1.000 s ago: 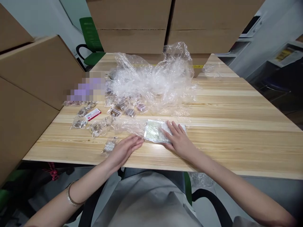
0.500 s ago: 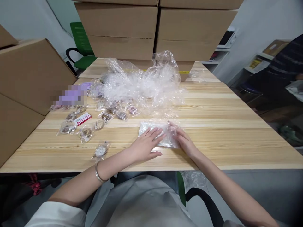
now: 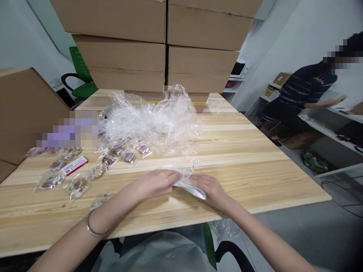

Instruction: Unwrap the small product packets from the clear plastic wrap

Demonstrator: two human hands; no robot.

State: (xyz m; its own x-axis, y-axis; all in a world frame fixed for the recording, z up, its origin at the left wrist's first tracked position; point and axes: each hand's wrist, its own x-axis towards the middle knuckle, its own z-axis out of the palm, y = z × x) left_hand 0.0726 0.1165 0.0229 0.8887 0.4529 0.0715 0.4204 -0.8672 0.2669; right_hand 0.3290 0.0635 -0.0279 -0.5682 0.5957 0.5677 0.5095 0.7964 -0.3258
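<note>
Your packet [image 3: 190,188], flat on the bench [image 3: 255,170] a moment ago, is now pinched between your left hand [image 3: 161,183] and right hand [image 3: 211,190] at the near middle, so neither is free. Your grip hides its ends and whether it touches the bench; near left, your arm [image 3: 124,204] partly covers a bag [image 3: 98,201], and farther off, film [image 3: 170,122] obscures what lies under it.

Plastic wrap [image 3: 147,122] on the table [image 3: 241,166] – packets [image 3: 77,186] front-left, boxes [image 3: 121,54] behind, pouch [image 3: 196,191] in front
</note>
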